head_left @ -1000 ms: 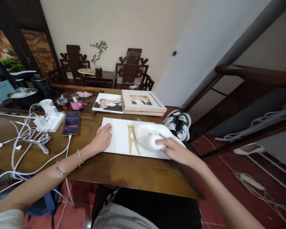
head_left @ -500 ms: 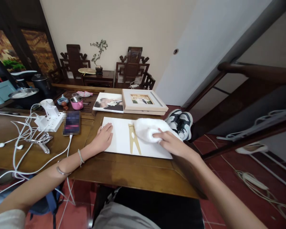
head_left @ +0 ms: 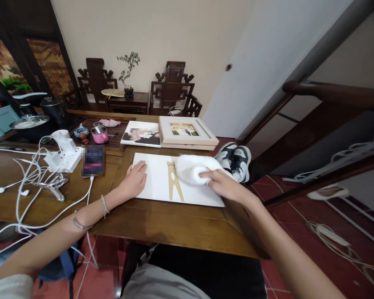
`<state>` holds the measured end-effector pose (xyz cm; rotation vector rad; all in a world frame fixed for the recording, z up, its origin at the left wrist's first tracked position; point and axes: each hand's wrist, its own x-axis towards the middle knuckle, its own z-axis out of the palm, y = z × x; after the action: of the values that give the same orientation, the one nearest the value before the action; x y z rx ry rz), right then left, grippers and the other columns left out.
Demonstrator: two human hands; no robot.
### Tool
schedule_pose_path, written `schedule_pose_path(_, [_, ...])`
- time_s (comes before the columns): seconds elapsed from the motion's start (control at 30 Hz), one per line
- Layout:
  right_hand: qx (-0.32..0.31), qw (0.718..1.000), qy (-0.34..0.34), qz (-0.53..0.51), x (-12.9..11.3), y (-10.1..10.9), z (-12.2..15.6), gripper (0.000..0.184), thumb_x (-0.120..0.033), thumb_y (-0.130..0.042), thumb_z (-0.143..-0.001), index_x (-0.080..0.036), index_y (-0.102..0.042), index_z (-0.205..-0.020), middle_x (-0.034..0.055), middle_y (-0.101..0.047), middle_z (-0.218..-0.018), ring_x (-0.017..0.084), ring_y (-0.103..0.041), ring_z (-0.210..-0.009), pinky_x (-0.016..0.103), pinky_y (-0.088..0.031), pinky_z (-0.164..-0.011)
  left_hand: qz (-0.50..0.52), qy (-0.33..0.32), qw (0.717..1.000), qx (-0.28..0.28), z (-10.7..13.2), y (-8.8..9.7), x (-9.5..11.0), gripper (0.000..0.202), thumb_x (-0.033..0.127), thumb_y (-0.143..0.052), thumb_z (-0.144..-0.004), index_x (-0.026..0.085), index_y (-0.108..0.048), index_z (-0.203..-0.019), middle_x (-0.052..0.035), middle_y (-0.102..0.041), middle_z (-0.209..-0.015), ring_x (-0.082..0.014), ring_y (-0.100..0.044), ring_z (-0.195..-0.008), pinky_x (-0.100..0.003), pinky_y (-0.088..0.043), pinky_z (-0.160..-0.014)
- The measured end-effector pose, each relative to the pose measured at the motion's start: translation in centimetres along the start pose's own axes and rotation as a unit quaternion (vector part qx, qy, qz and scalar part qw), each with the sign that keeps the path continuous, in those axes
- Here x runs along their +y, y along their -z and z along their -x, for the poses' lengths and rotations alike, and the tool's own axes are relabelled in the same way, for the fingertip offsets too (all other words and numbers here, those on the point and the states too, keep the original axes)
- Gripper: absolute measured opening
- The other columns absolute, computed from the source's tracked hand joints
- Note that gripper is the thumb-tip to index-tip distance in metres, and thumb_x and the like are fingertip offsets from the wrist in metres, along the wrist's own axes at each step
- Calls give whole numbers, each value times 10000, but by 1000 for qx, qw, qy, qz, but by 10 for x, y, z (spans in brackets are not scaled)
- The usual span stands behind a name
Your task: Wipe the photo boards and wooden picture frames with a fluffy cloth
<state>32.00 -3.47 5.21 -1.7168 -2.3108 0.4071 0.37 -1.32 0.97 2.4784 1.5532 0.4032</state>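
We count two hands, one white cloth point(head_left: 187, 164) and one white panel point(head_left: 154, 182), the panel bearing one forked gold figure point(head_left: 171, 189), all at the near edge of one wooden table point(head_left: 162, 226). On the left arm we record two bands: a cord bracelet point(head_left: 104, 207) at the wrist and a metal bangle point(head_left: 80, 224) above it. Toward 9 o'clock of the panel we count one phone point(head_left: 93, 162), one power strip point(head_left: 69, 161) and two earbuds point(head_left: 0, 190), among white cables whose number we cannot tell. Beyond the panel, at 12 o'clock, lie one framed picture point(head_left: 187, 130) and, touching it at its 9 o'clock side, one photo print point(head_left: 140, 135); one pink cup point(head_left: 100, 135) stands at 10 o'clock. At 2 o'clock we note two shoes point(head_left: 237, 162). Farthest off are two carved chairs point(head_left: 173, 83) with one potted plant point(head_left: 129, 70) between them.

The cloth lies on the panel's right part, at 2 o'clock of the gold figure; it spreads mainly toward 10 o'clock of the right hand's fingertips, with a bunched part at them.

We find the right hand point(head_left: 220, 182) gripping that bunched part, its forearm entering from 4 o'clock. The left hand point(head_left: 136, 180) rests palm down on the panel's 9 o'clock end, fingers extended and holding nothing, its forearm entering from 8 o'clock.
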Motion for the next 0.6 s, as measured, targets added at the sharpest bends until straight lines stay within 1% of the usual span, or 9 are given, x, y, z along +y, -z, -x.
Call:
schedule_pose_path(0.07, [16,1000,-2,2,2,0,-31,477,-139,-417,-718,-184,-721,-1082,69,-690,-1208,296,-563,-1207,432,-404,-1053,0,-2,1000,3,0,-1,-1,460,225,-272,-960,119,-406,-1387,-153,-365,-1523,-235,-271,-1448,-485,-201,-1186])
schedule_pose_path(0.13, [23,1000,1,3,1,-1,-49,478,-131,-407,-730,-168,-717,-1092,79,-674,-1241,299,-551,-1221,432,-383,-1066,2,-1,1000,-1,0,0,-2,467,228,-268,-961,111,-397,-1394,-154,-354,-1529,-234,-262,-1452,-484,-198,-1187])
schedule_pose_path(0.17, [24,1000,4,4,0,-1,-53,478,-128,-404,-732,-172,-716,-1090,74,-675,-1239,298,-548,-1225,436,-372,-1074,3,-1,1000,-4,0,0,-2,470,228,-267,-961,106,-393,-1397,-155,-348,-1532,-235,-257,-1454,-486,-196,-1188])
schedule_pose_path(0.23, [21,1000,9,7,-5,-2,-48,476,-116,-402,-721,-186,-721,-1067,59,-696,-1201,294,-561,-1212,455,-359,-1084,2,0,1000,-6,1,1,-1,474,227,-265,-960,102,-392,-1399,-156,-348,-1532,-236,-255,-1455,-487,-192,-1189])
schedule_pose_path(0.27, [18,1000,13,8,-7,-3,-39,476,-111,-399,-712,-194,-724,-1050,51,-708,-1173,291,-576,-1195,465,-358,-1085,2,0,1000,-5,1,1,-1,474,227,-263,-961,102,-394,-1398,-156,-352,-1530,-236,-257,-1454,-486,-190,-1190])
schedule_pose_path(0.33, [11,999,30,8,-12,-5,-13,466,-114,-394,-703,-211,-726,-1015,37,-727,-1120,279,-607,-1152,479,-367,-1083,1,0,1000,-2,1,1,0,473,229,-261,-962,102,-396,-1397,-155,-356,-1528,-235,-262,-1452,-481,-188,-1191])
schedule_pose_path(0.43, [-8,998,66,-2,-16,-6,41,432,-151,-399,-706,-234,-721,-983,34,-730,-1085,276,-615,-1141,494,-387,-1075,1,3,1000,1,1,0,1,475,228,-264,-959,101,-397,-1397,-160,-356,-1527,-238,-266,-1451,-486,-194,-1188])
schedule_pose_path(0.53, [-43,997,63,-21,-16,-3,86,417,-187,-419,-704,-245,-720,-986,52,-712,-1128,303,-543,-1239,497,-418,-1051,1,2,1000,4,1,0,2,474,218,-266,-952,106,-400,-1393,-164,-368,-1520,-242,-271,-1449,-505,-203,-1181])
schedule_pose_path(0.6, [-69,996,45,-33,-12,1,100,410,-202,-429,-706,-257,-724,-986,51,-712,-1120,312,-487,-1297,481,-435,-1039,0,1,1000,3,1,0,2,474,213,-265,-948,109,-402,-1390,-165,-368,-1519,-244,-268,-1449,-517,-205,-1178])
